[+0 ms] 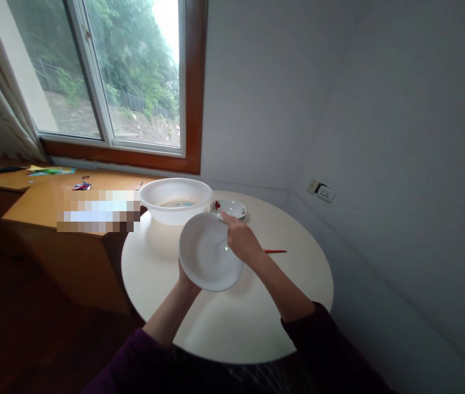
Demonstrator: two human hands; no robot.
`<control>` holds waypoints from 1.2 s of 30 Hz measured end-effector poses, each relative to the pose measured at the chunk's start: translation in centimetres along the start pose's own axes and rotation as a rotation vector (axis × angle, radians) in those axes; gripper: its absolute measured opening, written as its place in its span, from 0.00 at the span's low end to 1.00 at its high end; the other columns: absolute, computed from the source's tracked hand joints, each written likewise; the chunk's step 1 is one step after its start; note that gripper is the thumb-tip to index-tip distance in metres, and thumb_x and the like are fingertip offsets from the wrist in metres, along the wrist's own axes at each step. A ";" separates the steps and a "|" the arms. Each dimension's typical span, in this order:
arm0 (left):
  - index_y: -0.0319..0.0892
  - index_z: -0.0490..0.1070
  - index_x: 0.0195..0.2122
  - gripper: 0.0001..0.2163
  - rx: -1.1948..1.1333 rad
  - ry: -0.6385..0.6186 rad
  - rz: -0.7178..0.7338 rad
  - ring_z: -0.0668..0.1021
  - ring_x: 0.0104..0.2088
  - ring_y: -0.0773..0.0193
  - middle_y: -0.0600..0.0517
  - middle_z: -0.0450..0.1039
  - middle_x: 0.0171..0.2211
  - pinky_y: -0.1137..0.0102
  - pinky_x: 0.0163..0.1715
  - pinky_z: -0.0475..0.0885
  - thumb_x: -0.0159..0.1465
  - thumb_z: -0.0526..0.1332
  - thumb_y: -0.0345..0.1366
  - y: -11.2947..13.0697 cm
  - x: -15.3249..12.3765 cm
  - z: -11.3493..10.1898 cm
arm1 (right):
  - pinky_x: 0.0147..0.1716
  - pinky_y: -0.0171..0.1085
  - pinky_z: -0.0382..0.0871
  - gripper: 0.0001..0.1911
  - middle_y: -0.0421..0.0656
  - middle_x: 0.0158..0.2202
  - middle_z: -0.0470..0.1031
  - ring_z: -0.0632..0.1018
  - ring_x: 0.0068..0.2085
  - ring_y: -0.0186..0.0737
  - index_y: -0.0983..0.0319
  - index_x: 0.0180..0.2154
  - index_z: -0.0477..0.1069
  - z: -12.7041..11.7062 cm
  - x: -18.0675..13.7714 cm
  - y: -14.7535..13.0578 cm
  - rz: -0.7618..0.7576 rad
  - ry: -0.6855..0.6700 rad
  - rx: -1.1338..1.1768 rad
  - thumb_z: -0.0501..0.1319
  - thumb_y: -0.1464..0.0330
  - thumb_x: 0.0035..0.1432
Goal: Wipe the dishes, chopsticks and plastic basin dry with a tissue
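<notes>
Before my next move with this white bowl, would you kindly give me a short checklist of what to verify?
1. Round white bowl supported: the left hand holds its lower edge, and it is tilted above the round cream table: ok.
2. Right hand on the upper rim: touching, but a firm grip: cannot tell.
3. Inside of the bowl bare: ok.
4. Translucent white plastic basin upright behind the bowl, a little water inside: ok.
5. Small white dish with a red mark apart from the right hand: cannot tell.
6. Thin red stick lying flat, apart from both hands: ok.
</notes>
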State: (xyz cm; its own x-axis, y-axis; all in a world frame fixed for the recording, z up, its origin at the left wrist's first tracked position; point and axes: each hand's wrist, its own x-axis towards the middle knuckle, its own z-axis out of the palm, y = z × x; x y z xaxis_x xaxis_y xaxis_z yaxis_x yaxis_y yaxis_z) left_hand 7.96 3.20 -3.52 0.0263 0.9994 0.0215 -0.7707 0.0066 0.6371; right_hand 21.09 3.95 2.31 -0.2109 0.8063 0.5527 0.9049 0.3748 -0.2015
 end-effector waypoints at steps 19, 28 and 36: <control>0.42 0.74 0.38 0.13 -0.118 -0.002 -0.012 0.75 0.44 0.51 0.50 0.78 0.31 0.60 0.44 0.71 0.58 0.55 0.39 2.5 -2.0 1.4 | 0.43 0.41 0.69 0.17 0.47 0.36 0.78 0.77 0.41 0.42 0.65 0.34 0.75 2.0 -8.5 -2.2 0.502 0.380 0.742 0.49 0.70 0.51; 0.35 0.73 0.40 0.18 0.065 -0.028 -0.154 0.78 0.36 0.53 0.46 0.78 0.29 0.62 0.39 0.74 0.61 0.52 0.44 3.3 -2.7 1.9 | 0.49 0.45 0.65 0.17 0.49 0.40 0.77 0.75 0.45 0.45 0.65 0.37 0.75 2.3 -9.0 0.3 0.490 0.469 0.637 0.51 0.70 0.50; 0.37 0.70 0.42 0.10 0.230 0.076 -0.286 0.79 0.33 0.59 0.46 0.77 0.32 0.66 0.35 0.75 0.58 0.58 0.30 2.4 -1.9 0.8 | 0.58 0.48 0.51 0.28 0.46 0.58 0.61 0.61 0.60 0.45 0.61 0.57 0.59 1.5 -9.2 0.6 0.526 0.530 0.691 0.53 0.67 0.53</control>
State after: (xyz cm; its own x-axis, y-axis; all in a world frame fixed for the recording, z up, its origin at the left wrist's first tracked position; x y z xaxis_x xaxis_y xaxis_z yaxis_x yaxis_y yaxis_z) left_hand 6.61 1.26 -1.43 0.1659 0.9579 -0.2341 -0.5753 0.2868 0.7660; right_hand 23.02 -2.61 -4.11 0.4951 0.7014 0.5127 0.3889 0.3488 -0.8527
